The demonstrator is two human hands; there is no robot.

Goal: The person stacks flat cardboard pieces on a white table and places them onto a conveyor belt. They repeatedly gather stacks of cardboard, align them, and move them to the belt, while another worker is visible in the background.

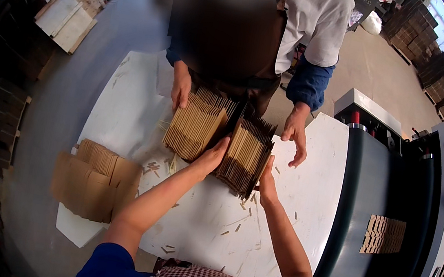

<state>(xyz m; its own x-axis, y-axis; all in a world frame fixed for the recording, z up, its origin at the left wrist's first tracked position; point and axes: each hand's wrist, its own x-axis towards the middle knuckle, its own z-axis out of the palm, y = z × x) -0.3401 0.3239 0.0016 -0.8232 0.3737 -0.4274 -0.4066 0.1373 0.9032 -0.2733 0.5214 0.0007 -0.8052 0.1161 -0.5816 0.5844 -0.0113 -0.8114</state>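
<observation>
Head | left hand (212, 157), right hand (267, 181) clasp cardboard stack (244, 154) (fingertips hidden)

The cardboard stack (244, 155) is looking brown, dull and ribbed along its edges. Under it, the table (310, 171) is showing a smooth white top with a soft shine. Right of the table, the machine (372, 222) is looking like dark, smooth painted metal.

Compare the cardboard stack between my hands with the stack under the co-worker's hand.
The right stack is clamped between your left hand and right hand; the left stack is touched only by the co-worker's hand. The right one looks darker. Both are brown cardboard on the white table.
</observation>
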